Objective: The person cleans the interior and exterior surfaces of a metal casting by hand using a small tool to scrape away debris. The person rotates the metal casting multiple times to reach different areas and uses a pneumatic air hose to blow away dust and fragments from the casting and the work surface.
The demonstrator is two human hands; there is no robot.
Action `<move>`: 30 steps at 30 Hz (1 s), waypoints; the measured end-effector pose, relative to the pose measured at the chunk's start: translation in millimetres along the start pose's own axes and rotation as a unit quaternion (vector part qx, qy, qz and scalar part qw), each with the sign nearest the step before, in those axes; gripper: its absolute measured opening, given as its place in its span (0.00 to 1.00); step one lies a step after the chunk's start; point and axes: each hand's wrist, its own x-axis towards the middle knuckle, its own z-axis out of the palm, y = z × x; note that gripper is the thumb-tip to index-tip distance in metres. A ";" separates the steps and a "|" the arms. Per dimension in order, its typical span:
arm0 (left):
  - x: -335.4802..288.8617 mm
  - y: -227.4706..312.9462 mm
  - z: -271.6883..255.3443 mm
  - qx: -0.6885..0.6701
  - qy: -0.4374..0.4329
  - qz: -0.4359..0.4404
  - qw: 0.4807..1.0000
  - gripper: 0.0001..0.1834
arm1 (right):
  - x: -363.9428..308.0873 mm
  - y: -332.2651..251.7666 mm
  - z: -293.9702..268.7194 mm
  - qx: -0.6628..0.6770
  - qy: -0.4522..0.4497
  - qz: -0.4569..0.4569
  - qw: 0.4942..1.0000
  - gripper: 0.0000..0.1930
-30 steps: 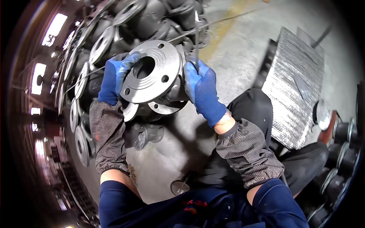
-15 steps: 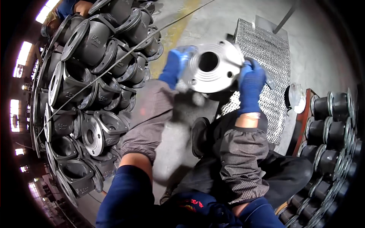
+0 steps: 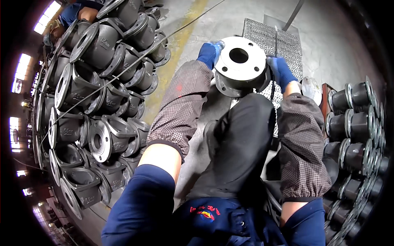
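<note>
In front of me is a flanged valve body (image 3: 235, 83), dark grey, with a bright machined flange face on top. That face has a round centre bore and several bolt holes. A second, darker flange shows below it on the near side. My left hand (image 3: 211, 53), in a blue glove, grips the flange's left rim with bent fingers. At the opposite rim my right hand (image 3: 281, 71), gloved too, is closed against the casting's right side; its fingertips are partly hidden. My knee (image 3: 256, 108) is raised just below the casting.
Rough valve castings (image 3: 98, 47) are stacked on the left, with a thin rod (image 3: 137, 57) slanting across. A perforated metal plate (image 3: 269, 37) lies beyond the casting. Several dark flanged castings (image 3: 357, 125) are piled on the right. Another person's blue sleeve (image 3: 70, 14) shows far left.
The flange face has tipped from a ringed face toward me to a smooth, bright one facing up. Both hands have moved up and right with it; my knee has come up beneath.
</note>
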 end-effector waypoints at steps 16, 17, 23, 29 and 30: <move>-63.8 58.7 -1.4 -0.070 -0.186 -0.151 0.969 0.21 | -97.6 17.2 -40.1 0.119 -0.060 0.024 0.991 0.16; -82.0 82.2 -4.8 -0.104 -0.200 -0.188 0.956 0.20 | -105.7 18.1 -50.3 0.125 -0.092 0.058 0.986 0.16; -100.1 86.4 -25.9 -0.022 -0.235 -0.215 0.948 0.21 | -145.4 -2.6 -69.2 0.255 -0.127 0.174 0.943 0.16; -99.3 82.4 -25.6 -0.088 -0.229 -0.207 0.947 0.21 | -151.4 29.2 -103.9 0.284 -0.073 0.171 0.940 0.18; -101.3 80.2 -25.6 -0.122 -0.239 -0.227 0.936 0.22 | -156.6 28.4 -105.8 0.277 -0.079 0.148 0.946 0.19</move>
